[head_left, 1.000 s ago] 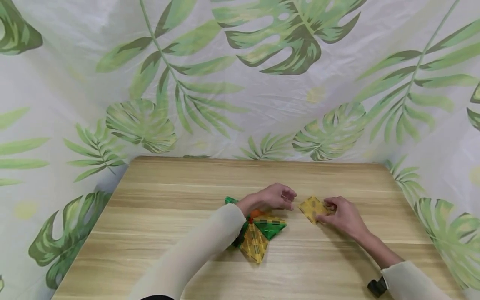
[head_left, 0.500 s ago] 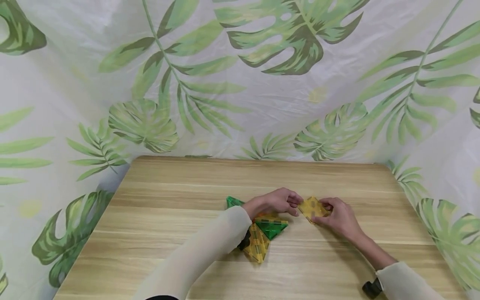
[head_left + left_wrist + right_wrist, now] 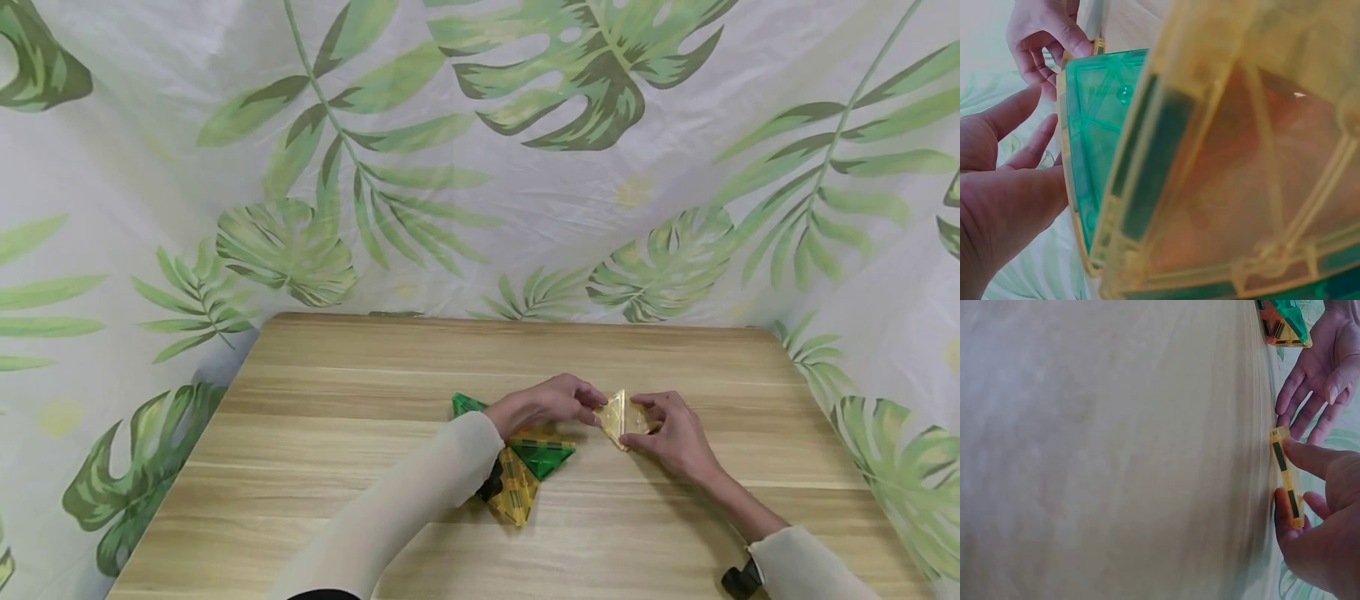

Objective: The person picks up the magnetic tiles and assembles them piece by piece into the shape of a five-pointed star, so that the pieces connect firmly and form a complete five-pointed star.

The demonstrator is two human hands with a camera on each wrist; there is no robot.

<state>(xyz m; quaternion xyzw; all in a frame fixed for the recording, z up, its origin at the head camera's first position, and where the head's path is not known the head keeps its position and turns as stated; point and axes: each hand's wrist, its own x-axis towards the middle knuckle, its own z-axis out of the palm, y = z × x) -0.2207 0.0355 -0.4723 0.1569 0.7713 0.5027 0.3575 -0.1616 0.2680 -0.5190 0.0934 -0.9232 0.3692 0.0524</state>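
My right hand (image 3: 678, 433) pinches a pair of see-through yellow triangular magnetic tiles (image 3: 615, 417) between thumb and fingers. A bright ridge runs down the middle, where the two seem to meet at an angle. In the right wrist view the yellow tile (image 3: 1288, 478) shows edge-on, with dark magnets along it. My left hand (image 3: 555, 398) reaches to the pair's left corner; in the left wrist view its fingers (image 3: 1032, 147) are spread and fairly straight. Beneath the left forearm lies a built cluster of green and yellow magnetic tiles (image 3: 517, 492), partly hidden by the sleeve.
The cluster's green tip (image 3: 467, 404) shows beyond the left forearm. Everything rests on a wood-grain table (image 3: 360, 358), backed by a leaf-print cloth (image 3: 420, 150). A black wrist camera (image 3: 741, 579) sits at the right cuff.
The left hand has moved right to the yellow tiles' left corner. The tiles, flat-looking before, now look paler with a raised line down the middle. The right hand has hardly moved.
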